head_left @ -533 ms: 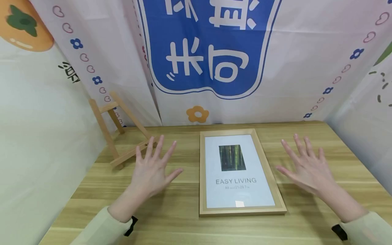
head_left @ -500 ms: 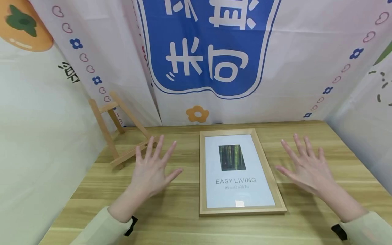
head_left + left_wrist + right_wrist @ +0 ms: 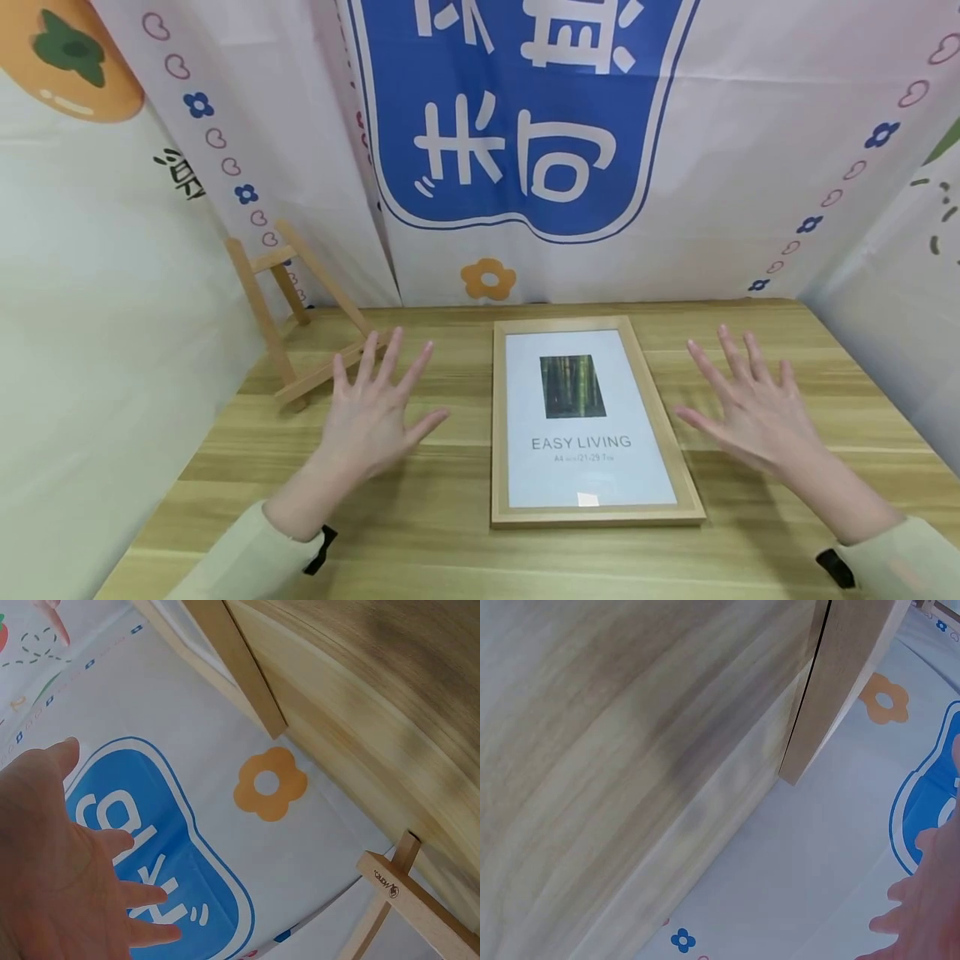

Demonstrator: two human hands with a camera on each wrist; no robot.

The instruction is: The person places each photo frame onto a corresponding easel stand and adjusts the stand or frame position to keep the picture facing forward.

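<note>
A light wood picture frame (image 3: 501, 433) lies flat on the table, with a white insert printed with bamboo and "EASY LIVING". My left hand (image 3: 369, 421) hovers to its left, palm down, fingers spread, holding nothing. To the right of the frame my right hand (image 3: 761, 417) is held the same way, also with nothing in it. A small wooden easel (image 3: 258, 312) stands at the table's back left, and my left fingertips overlap its lower ledge in the head view. In the left wrist view, the left hand (image 3: 60, 862) shows its palm side; the easel's ledge (image 3: 412, 896) appears at lower right.
The wood-grain table (image 3: 420, 533) ends at the back against a white cloth (image 3: 720, 183) with a blue printed sign. More cloth hangs along the left (image 3: 90, 317) and right sides, close to the table's edges.
The head view has shifted slightly, so the easel, frame and backdrop sit a little further right. Both hands keep the same spread pose.
</note>
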